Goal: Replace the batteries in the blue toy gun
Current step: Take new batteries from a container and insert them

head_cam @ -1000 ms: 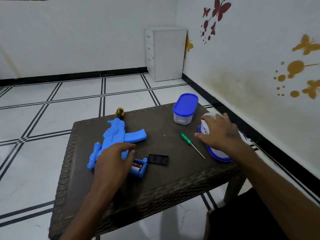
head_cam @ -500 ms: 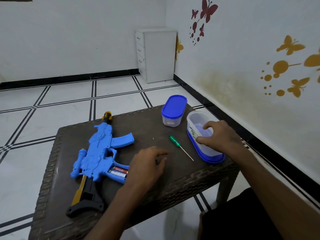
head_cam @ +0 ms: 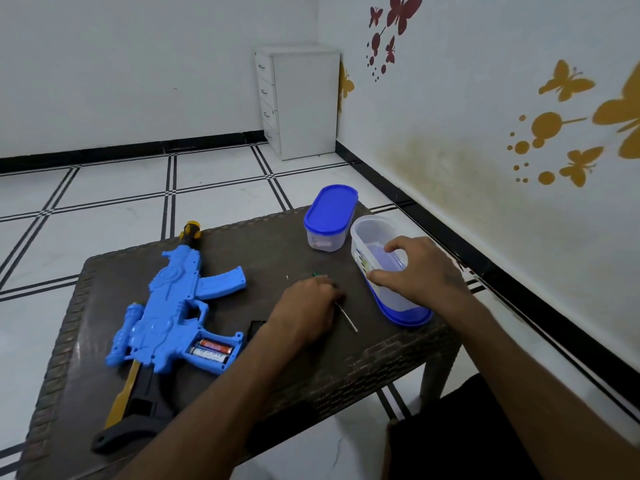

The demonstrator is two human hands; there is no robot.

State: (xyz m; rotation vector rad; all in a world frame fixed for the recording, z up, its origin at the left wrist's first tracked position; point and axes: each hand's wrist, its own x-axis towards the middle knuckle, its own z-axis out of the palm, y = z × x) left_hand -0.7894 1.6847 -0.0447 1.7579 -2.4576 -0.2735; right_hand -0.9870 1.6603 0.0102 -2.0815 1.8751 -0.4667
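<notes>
The blue toy gun (head_cam: 169, 306) lies flat on its side on the dark table (head_cam: 242, 382), toward its left half, orange-tipped muzzle pointing away from me and black stock at the near edge. Its battery compartment in the grip is open, and two batteries (head_cam: 212, 349) sit side by side inside. The black cover (head_cam: 257, 328) lies on the table just right of the grip.

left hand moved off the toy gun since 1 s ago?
Yes. The left hand has gone right across the table, away from the blue toy gun, and now covers the green screwdriver beside the open container.
</notes>
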